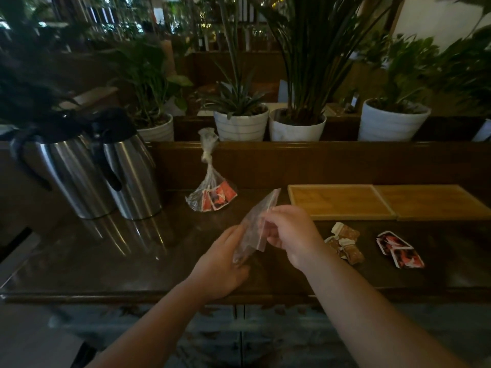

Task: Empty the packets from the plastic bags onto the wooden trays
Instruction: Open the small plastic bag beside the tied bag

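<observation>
Both my hands hold a clear plastic bag (pixel 253 229) above the dark wooden counter; it looks flat and empty. My left hand (pixel 225 264) grips its lower end, my right hand (pixel 289 235) pinches its upper edge. A second, knotted plastic bag (pixel 210 192) with red packets inside leans against the back panel. Two wooden trays (pixel 340 201) (pixel 430 200) lie side by side at the right with nothing on them. In front of them on the counter lie brown packets (pixel 344 243) and red packets (pixel 398 249).
Two steel thermos jugs (pixel 125 176) stand at the left of the counter (pixel 106 256). Behind the raised back panel is a row of potted plants in white pots (pixel 241 126). The counter's front edge runs just below my wrists.
</observation>
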